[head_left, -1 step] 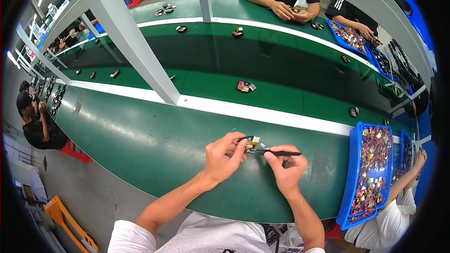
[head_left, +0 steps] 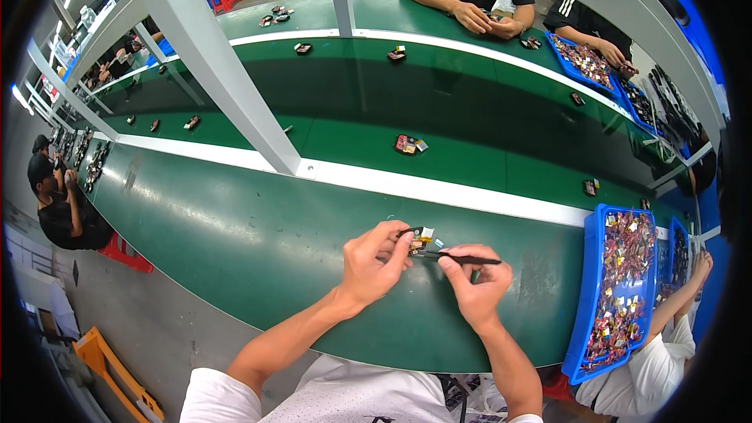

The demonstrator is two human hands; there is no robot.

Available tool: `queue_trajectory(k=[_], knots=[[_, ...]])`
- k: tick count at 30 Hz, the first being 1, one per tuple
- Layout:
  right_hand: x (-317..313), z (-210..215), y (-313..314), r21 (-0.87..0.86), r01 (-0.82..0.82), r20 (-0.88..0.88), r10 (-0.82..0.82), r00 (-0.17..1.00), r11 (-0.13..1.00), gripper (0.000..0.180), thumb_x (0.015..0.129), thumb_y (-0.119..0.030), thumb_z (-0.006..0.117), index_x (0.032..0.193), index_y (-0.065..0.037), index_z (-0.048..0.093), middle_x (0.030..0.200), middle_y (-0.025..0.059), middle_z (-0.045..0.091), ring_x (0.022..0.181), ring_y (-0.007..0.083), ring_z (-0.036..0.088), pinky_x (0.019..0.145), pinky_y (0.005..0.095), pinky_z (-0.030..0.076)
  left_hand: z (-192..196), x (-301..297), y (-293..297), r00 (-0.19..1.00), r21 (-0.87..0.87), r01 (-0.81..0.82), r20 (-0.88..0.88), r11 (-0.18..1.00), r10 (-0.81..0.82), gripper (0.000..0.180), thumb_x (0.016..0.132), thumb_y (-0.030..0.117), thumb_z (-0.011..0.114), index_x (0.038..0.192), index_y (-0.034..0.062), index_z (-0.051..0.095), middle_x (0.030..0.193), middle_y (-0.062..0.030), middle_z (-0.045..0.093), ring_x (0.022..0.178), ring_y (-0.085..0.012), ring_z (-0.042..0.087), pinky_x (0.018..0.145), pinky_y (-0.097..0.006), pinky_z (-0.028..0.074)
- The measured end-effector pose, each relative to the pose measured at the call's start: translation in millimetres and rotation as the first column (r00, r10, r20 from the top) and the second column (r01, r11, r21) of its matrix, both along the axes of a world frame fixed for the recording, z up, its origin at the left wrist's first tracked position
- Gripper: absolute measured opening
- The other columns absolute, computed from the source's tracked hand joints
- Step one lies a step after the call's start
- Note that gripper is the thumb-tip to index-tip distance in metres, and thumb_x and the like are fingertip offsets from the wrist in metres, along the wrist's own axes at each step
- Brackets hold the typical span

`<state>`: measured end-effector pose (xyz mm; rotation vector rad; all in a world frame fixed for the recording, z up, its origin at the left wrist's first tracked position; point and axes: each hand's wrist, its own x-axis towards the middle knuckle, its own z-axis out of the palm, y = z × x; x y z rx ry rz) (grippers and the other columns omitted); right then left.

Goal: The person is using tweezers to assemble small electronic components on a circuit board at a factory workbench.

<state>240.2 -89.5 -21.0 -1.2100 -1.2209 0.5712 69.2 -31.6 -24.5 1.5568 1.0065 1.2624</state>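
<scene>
Over the green worktop, my left hand (head_left: 376, 261) pinches a small black plastic housing (head_left: 406, 233) between thumb and fingers. A silver-and-yellow battery-like piece (head_left: 425, 234) shows at its edge. My right hand (head_left: 479, 283) grips black tweezers (head_left: 472, 260) like a pen, thumb against fingers. Their tips reach into the housing beside my left fingertips; my left hand partly hides what they touch. Just right of the housing lies a small pale strip (head_left: 439, 243).
At right, a blue tray (head_left: 577, 325) holds many small red-wired parts. Beyond the white rail (head_left: 439, 194), a green conveyor (head_left: 337, 137) carries scattered assemblies, one being a black unit (head_left: 410, 144). A grey post (head_left: 227, 70) rises at left. Co-workers sit around.
My right hand and the tweezers have shifted very slightly left. My left hand and the housing look unmoved.
</scene>
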Motion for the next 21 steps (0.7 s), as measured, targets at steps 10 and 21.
queue_trajectory(k=[10, 21], knots=[[-6, 11, 1, 0.269, -0.091, 0.398, -0.025, 0.917, 0.959, 0.020, 0.071, 0.003, 0.086, 0.084, -0.005, 0.072, 0.081, 0.0085, 0.077, 0.064, 0.0166, 0.074, 0.047, 0.0234, 0.047, -1, 1, -1, 1.000, -0.063, -0.015, 0.026, 0.998, 0.017, 0.010, 0.096, 0.002, 0.067, 0.103, -0.0050, 0.065, 0.072, -0.0113, 0.073, 0.060, -0.0127, 0.072, 0.051, -0.024, 0.057], [-4, 4, -6, -0.041, 0.048, 0.060, -0.046, 0.997, 0.998, 0.012, 0.080, 0.001, 0.082, 0.089, 0.000, 0.074, 0.077, 0.0068, 0.075, 0.048, 0.0016, 0.047, 0.044, 0.0193, 0.032, 5, 8, -7, 0.999, -0.019, -0.042, -0.006, 0.999, 0.042, 0.012, 0.095, -0.003, 0.066, 0.106, -0.0079, 0.065, 0.088, -0.0144, 0.074, 0.069, -0.0173, 0.075, 0.054, -0.026, 0.061]])
